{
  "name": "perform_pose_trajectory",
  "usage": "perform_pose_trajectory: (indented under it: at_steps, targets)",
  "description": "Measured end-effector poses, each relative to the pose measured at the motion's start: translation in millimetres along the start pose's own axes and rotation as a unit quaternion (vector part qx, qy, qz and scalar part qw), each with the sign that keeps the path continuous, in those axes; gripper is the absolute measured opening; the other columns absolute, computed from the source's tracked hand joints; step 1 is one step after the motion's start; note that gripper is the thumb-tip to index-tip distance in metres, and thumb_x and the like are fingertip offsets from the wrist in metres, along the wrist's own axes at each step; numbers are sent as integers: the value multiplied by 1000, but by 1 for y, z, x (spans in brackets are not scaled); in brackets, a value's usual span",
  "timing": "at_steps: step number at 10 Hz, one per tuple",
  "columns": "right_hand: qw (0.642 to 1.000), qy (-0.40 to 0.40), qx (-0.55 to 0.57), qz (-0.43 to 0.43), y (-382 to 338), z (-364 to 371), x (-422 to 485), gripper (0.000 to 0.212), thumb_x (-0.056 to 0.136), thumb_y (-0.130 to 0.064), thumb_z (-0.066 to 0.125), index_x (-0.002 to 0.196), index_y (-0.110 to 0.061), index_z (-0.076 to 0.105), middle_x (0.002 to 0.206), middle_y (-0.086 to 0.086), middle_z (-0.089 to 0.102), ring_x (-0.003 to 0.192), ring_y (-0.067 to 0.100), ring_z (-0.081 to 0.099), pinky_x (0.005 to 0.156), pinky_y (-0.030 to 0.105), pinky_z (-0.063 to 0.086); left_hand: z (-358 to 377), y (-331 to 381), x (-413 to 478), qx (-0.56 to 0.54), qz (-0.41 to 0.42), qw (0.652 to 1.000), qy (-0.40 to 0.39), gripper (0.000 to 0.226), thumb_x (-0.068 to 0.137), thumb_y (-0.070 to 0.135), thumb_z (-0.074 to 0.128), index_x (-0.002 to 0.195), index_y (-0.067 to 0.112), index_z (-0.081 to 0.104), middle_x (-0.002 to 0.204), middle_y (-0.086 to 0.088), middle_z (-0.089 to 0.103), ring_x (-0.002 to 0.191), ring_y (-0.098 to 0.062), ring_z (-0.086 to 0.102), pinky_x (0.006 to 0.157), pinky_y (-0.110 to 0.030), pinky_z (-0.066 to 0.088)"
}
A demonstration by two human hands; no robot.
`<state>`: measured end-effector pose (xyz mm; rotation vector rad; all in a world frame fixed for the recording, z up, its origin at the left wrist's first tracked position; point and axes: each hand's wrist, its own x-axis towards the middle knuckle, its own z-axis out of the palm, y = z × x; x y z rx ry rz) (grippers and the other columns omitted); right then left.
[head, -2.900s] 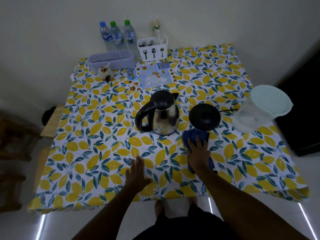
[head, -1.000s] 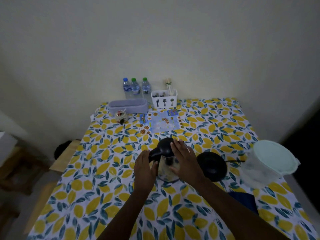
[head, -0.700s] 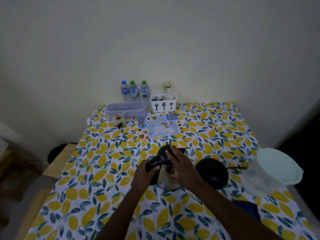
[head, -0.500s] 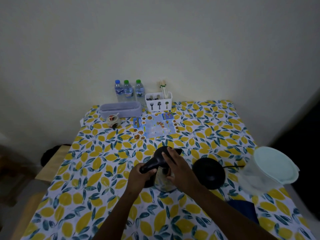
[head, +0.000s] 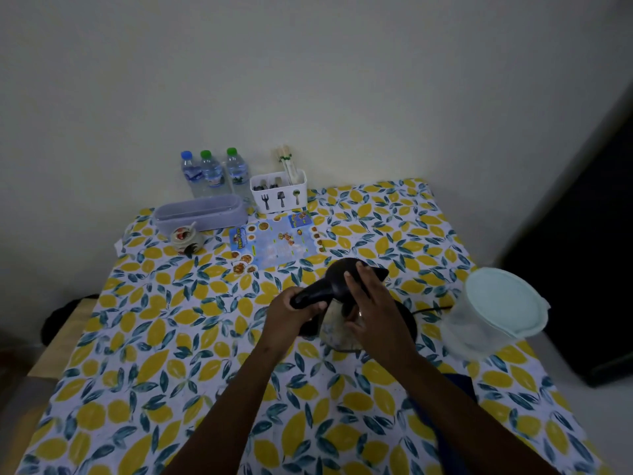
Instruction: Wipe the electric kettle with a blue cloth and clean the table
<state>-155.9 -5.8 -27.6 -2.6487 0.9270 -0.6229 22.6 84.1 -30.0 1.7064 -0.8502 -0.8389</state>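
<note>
2 hands [head: 342,313] on 1 kettle [head: 342,286], 3 bottles [head: 212,173] behind.

Before, the right hand [head: 373,313] pressed the dark blue cloth [head: 455,399] on the table. Now the cloth lies alone by the arm. Both hands moved onto the shiny steel kettle with the black lid [head: 342,303]. The left hand [head: 291,313] now grips its black handle.

Steel kettle [head: 339,332] — black-lidded — upright on table [head: 171,337]; blue cloth [head: 462,385] nearby.
</note>
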Motion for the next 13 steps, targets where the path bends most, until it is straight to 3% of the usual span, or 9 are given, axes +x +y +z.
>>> perform_pose_trajectory:
  at_steps: [1,4,5,6,8,9,10,11,13]
  targets:
    - [999,11,11,41,21,-16,-5,103,73,-19,81,152,-24,15,161,7,10,148,27,10,111,52,36,27,9,19,1,18,999,-40,41,66,52,78,89,22,64,86,-1,64,72,-6,63,58,-16,49]
    - [993,28,8,117,61,-19,-22,94,78,-15,75,151,-23,17,161,4,6,148,23,4,110,54,35,79,11,52,29,-22,994,-106,40,69,44,83,91,17,63,88,-2,66,77,-11,64,64,-25,51]
    - [993,30,-4,117,65,-11,-33,93,78,-19,76,151,-22,18,161,8,10,148,25,9,109,53,38,83,3,54,31,-31,992,-121,38,70,37,83,92,14,63,93,-11,65,84,-26,63,72,-39,50]
    - [992,31,-1,119,65,-9,-33,93,78,-21,76,151,-22,19,161,8,11,148,25,9,110,53,36,82,1,55,34,-23,991,-128,36,71,37,82,91,14,62,93,-10,65,83,-25,62,72,-39,49]
    - [992,36,19,119,67,-7,-32,95,77,-22,77,151,-24,17,161,5,10,148,23,8,111,53,35,84,2,51,101,18,987,-122,35,71,56,72,87,29,56,82,5,60,69,-2,58,60,-17,44]
    - [993,45,19,108,70,-5,-34,97,77,-23,77,151,-25,15,161,5,9,148,22,6,113,51,33,88,-3,43,126,56,986,-92,36,73,65,63,86,35,50,82,3,58,65,2,56,57,-15,44]
    - [993,51,19,106,70,-4,-36,95,78,-23,75,152,-25,15,161,4,9,148,21,5,115,48,29,90,-5,36,135,82,985,-75,27,78,63,60,88,41,49,85,5,58,71,-4,58,62,-21,43]
    - [992,71,23,106,67,-5,-36,85,82,-24,70,151,-23,20,161,6,13,148,22,8,115,45,26,85,-3,19,143,117,981,-58,24,92,51,54,114,43,51,112,9,61,95,0,57,82,-24,46]
    - [990,91,8,104,61,-10,-33,72,84,-25,67,147,-17,34,157,10,27,145,26,22,113,48,29,64,-16,-8,216,143,966,-9,53,99,31,49,147,18,31,155,0,31,143,-16,28,118,-36,27]
